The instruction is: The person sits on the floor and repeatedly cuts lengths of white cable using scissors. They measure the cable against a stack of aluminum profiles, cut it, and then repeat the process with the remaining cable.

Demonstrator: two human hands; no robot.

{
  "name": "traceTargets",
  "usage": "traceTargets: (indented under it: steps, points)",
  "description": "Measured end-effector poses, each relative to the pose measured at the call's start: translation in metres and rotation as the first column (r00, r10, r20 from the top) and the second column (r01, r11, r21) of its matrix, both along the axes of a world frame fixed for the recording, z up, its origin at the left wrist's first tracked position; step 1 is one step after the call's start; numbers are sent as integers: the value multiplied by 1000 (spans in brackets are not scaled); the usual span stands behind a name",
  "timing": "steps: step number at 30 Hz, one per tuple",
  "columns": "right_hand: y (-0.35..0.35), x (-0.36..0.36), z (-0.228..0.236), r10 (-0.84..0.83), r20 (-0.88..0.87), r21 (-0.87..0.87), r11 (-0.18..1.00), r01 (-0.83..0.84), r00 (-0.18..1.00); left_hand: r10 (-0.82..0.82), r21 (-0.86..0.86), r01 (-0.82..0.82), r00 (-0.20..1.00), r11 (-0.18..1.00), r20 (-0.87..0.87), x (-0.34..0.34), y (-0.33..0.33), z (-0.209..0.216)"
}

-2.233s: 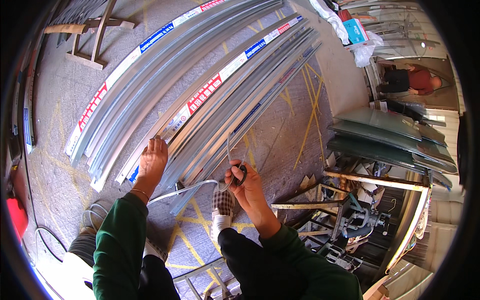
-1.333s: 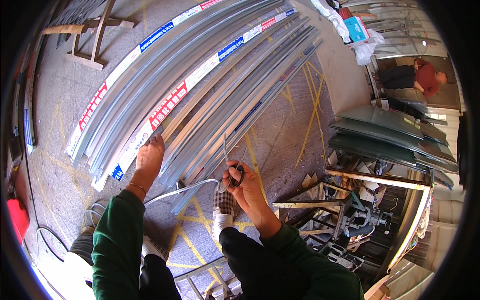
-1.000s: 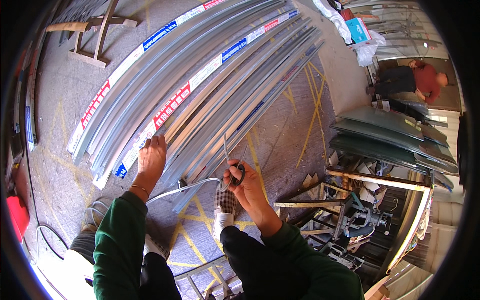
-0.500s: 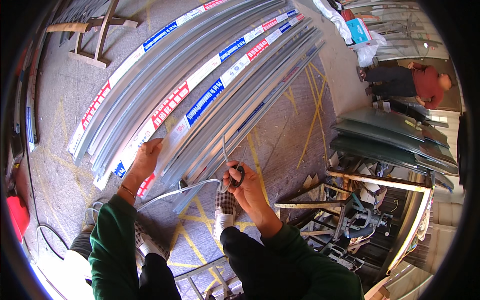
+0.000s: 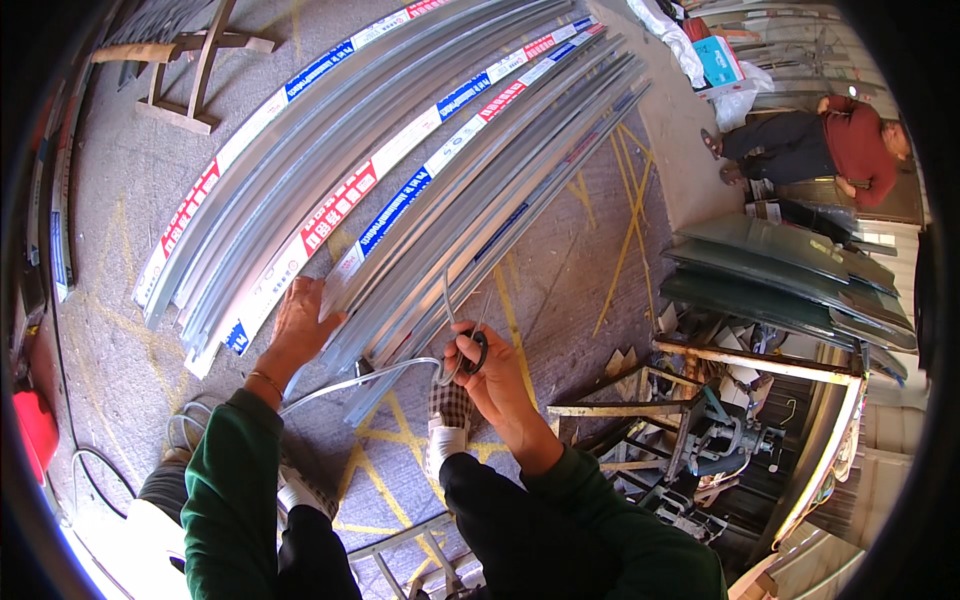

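Note:
My left hand (image 5: 297, 330) lies with its fingers spread at the near end of a long profile with a printed red, white and blue film (image 5: 395, 205). Part of that end is hidden under the hand. In my right hand (image 5: 490, 375), to the right of the profile ends, are scissors with a black finger loop (image 5: 477, 352), their blades pointing up and away. The same hand also grips a thin grey cord (image 5: 362, 380). One piece of the cord stands up past the fingers, and another runs left toward my left wrist.
Bundles of long grey metal profiles (image 5: 270, 205) cover the floor ahead. A wooden trestle (image 5: 190, 85) stands far left. Dark glass-like panels (image 5: 765, 280) and a metal frame with machinery (image 5: 720, 440) are at the right. A person in a red top (image 5: 860, 150) stands beyond.
My left hand has gone from closed fingers at the film-covered profile to spread fingers lower down. That profile has shifted slightly left. The right hand stays put; the far person has shifted.

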State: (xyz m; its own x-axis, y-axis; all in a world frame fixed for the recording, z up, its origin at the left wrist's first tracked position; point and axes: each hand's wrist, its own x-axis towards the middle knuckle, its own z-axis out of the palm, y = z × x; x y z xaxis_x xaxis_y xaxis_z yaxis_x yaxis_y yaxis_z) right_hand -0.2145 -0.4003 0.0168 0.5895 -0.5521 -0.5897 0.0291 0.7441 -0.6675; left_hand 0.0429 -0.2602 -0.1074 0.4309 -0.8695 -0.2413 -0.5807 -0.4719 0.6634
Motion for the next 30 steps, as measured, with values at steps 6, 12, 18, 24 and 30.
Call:
traceTargets:
  steps: [6,12,18,24,30]
  points:
    - [1,1,0,2,0,23,1000,-1,1000,85,-5,-85,996,996,17,20,5,-14]
    - [2,2,-1,9,1,20,1000,-9,1000,134,-100,-111,953,989,272,9,4,-3]
    - [3,3,3,21,-39,19,1000,-21,999,169,-25,-170,935,985,311,6,-3,12]
    - [3,4,1,7,-17,24,1000,-7,1000,123,97,-165,933,982,337,0,-9,13]
    - [2,1,-1,2,-19,30,1000,-2,1000,84,109,-117,958,987,275,-2,-8,12]
